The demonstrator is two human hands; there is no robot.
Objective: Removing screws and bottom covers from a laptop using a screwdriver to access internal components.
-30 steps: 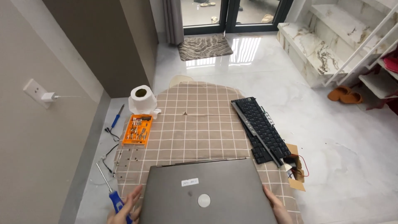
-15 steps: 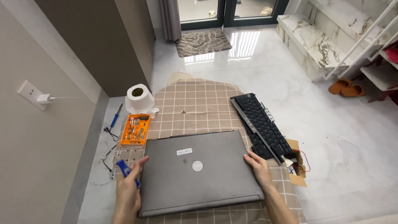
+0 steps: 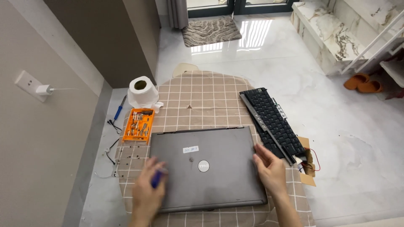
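Fingers of the right hand (image 3: pixel 271 171) lie spread on the closed grey laptop (image 3: pixel 208 168), which is centred on the checked cloth (image 3: pixel 202 101). The blurred left hand (image 3: pixel 147 197) grips a blue screwdriver (image 3: pixel 157 178).

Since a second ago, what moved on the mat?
The grey closed laptop went forward from the near edge onto the checked mat. The right hand let go of its edge; the left hand keeps the blue screwdriver. Keyboard, orange screw box and paper roll stayed.
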